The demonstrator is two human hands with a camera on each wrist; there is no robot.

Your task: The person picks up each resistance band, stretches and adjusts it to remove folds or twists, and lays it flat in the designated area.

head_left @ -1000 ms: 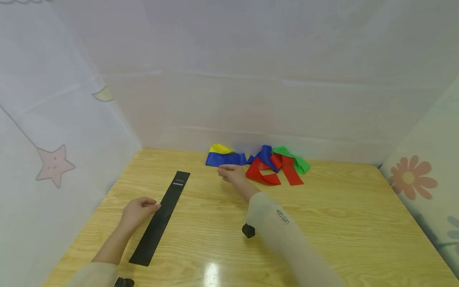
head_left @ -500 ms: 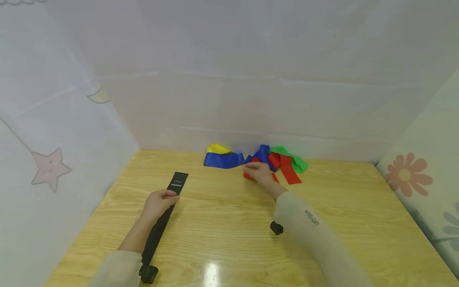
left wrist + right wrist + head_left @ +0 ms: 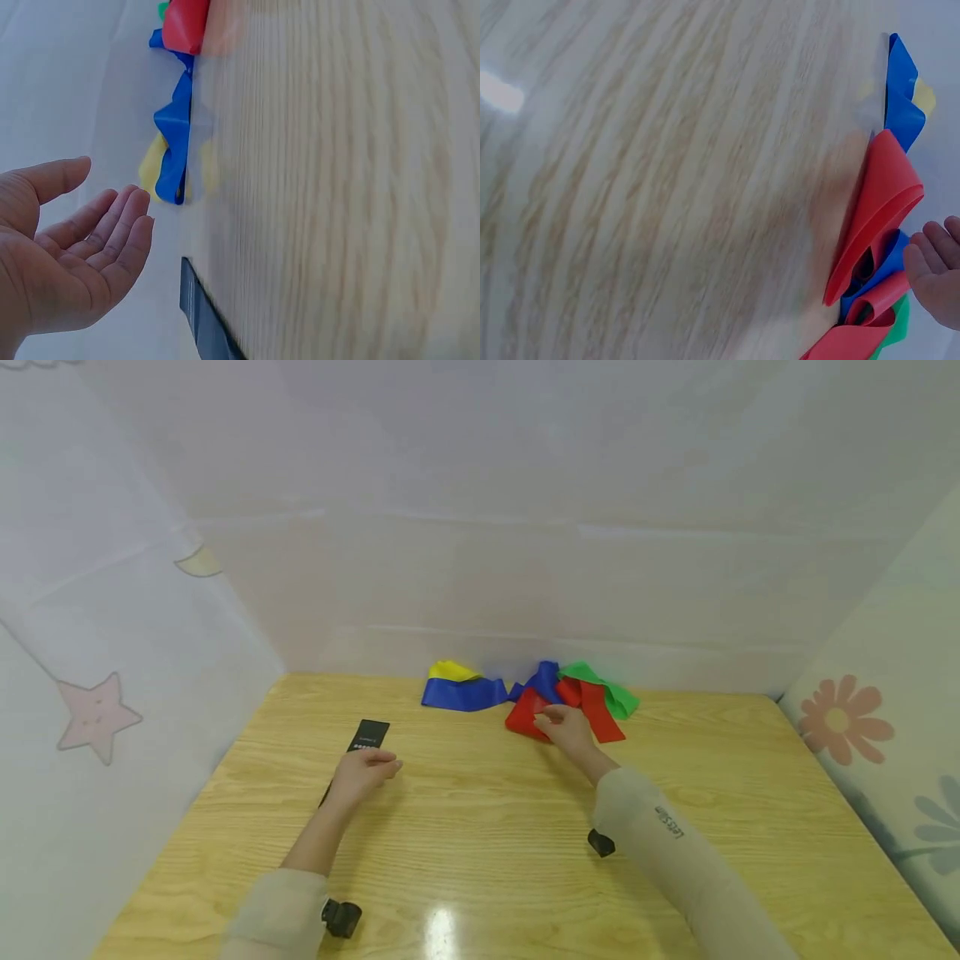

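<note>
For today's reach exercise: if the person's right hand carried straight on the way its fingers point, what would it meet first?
Most likely the red band: the right hand already sits at its edge, fingers aimed at it, though depth is unclear.

— What do we see around us here?

— A pale wood-grain counter (image 3: 750, 827), glossy enough that a light glares on its near edge (image 3: 442, 931).

— And the walls?

— We're boxed in by white sheeting. The back wall (image 3: 525, 527) is plain, the left sheet carries a pink star (image 3: 96, 717) and a yellow moon (image 3: 197, 562), and the right sheet shows a pink flower (image 3: 846, 720).
</note>
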